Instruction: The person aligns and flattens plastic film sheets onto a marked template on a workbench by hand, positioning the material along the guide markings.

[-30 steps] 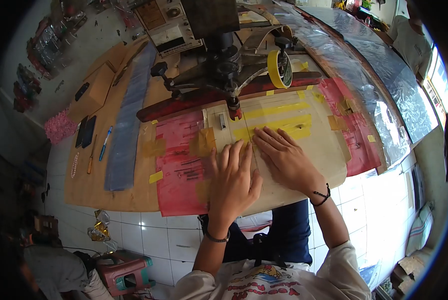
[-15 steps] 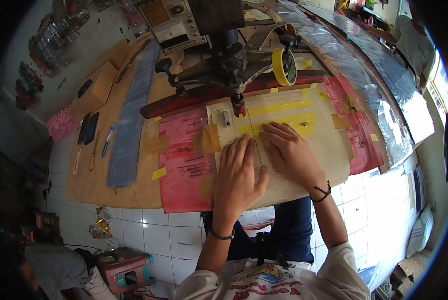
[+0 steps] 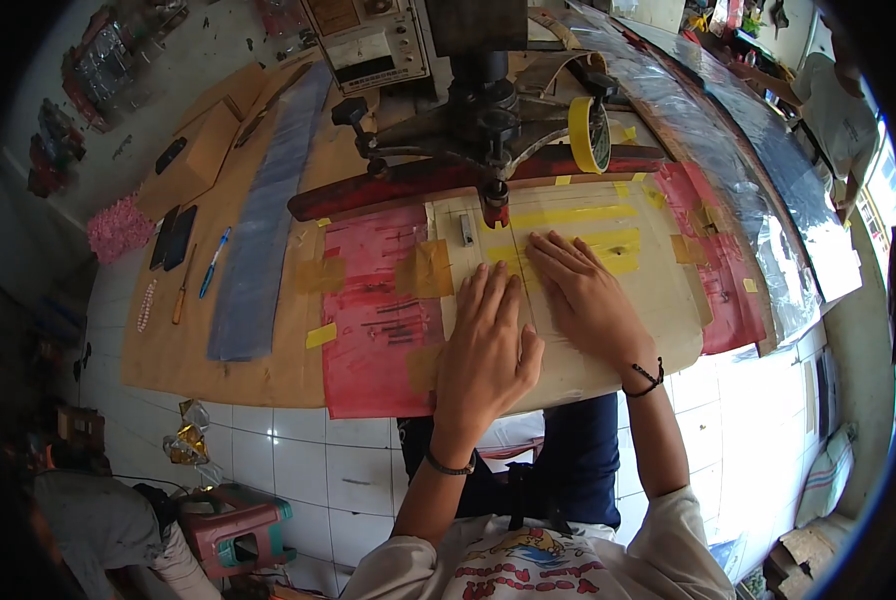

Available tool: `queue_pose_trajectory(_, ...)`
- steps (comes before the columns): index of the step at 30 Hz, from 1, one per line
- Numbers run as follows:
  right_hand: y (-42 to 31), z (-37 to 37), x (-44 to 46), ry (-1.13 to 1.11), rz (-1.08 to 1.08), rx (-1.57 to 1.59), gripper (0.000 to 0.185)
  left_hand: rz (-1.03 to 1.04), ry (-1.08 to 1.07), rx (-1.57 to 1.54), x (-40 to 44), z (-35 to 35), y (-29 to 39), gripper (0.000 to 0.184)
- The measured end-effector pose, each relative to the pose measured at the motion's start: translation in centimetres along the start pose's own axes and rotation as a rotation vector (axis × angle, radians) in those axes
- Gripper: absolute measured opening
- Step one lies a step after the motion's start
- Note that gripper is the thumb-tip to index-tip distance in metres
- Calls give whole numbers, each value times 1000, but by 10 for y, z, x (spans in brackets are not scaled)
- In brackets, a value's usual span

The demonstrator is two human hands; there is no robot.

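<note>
Red lettering on your printed shirt (image 3: 533, 575) starts with "Yoo"; the rest you can't reliably read. Two dark bracelets, (image 3: 450, 465) and (image 3: 648, 378), circle your wrists, one each. Your left hand (image 3: 486, 350) lies palm down on the tan sheet (image 3: 578, 375), fingers extended and grasping nothing. Your right hand (image 3: 593, 310) is beside it, also empty, its fingertips at the lower yellow strip (image 3: 613, 252); its fingers look straighter than in the previous frame. The tan sheet lies on the table between two red sheets, (image 3: 378, 310) and (image 3: 723, 290). Beyond your left fingers is one small metal block (image 3: 466, 230). Left of the blue plastic strip (image 3: 268, 220) are one blue pen (image 3: 215, 262) and two dark phones, (image 3: 162, 240) and (image 3: 180, 238). Farther off, one yellow tape roll (image 3: 589, 135) hangs on the clamp frame (image 3: 488, 130), which now appears farther right; the control box (image 3: 373, 55) bears small, illegible print.
</note>
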State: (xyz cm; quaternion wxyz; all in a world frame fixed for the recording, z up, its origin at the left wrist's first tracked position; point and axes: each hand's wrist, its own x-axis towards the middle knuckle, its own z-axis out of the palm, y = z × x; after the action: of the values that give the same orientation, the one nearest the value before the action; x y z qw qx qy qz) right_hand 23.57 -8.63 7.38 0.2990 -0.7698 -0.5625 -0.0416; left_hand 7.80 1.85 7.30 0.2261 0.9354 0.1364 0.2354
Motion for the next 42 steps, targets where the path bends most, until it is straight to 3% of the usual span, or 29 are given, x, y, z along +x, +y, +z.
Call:
queue_pose_trajectory(9, 3, 5, 5, 21, -24, 1, 44, 21, 29, 35, 0, 4, -1, 60)
queue_pose_trajectory(18, -10, -13, -13, 56, 2, 115, 26, -9, 20, 57, 0, 1, 1, 58)
queue_pose_trajectory(42, -11, -11, -14, 81, 4, 104, 25, 14, 28, 36, -1, 3, 1, 57)
